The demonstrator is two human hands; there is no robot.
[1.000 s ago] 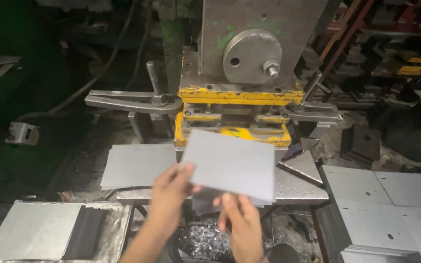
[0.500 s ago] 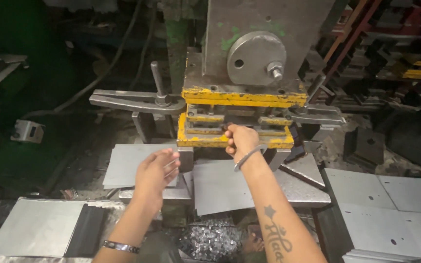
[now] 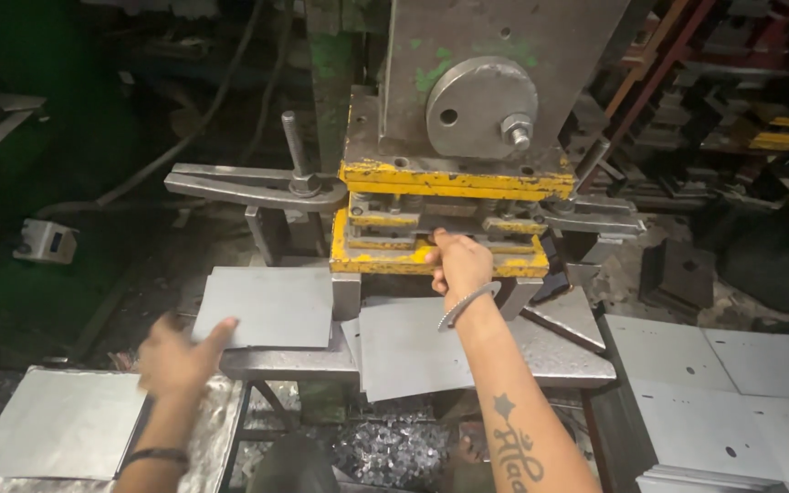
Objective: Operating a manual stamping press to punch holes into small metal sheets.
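Blurred left hand [image 3: 175, 358], right hand [image 3: 457, 262] fingertips hidden in press die [image 3: 440, 245]

Chipped yellow paint edges the grey press die [image 3: 440, 260]. The flat sheet [image 3: 413, 351] below is dull grey, the wrist bangle [image 3: 468, 304] silver, the forearm tattoo [image 3: 513, 452] black.

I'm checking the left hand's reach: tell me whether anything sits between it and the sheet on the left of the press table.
Nothing visible does. The left hand is blurred just at the near edge of the sheet, fingers pointing at it, with only open space between them.
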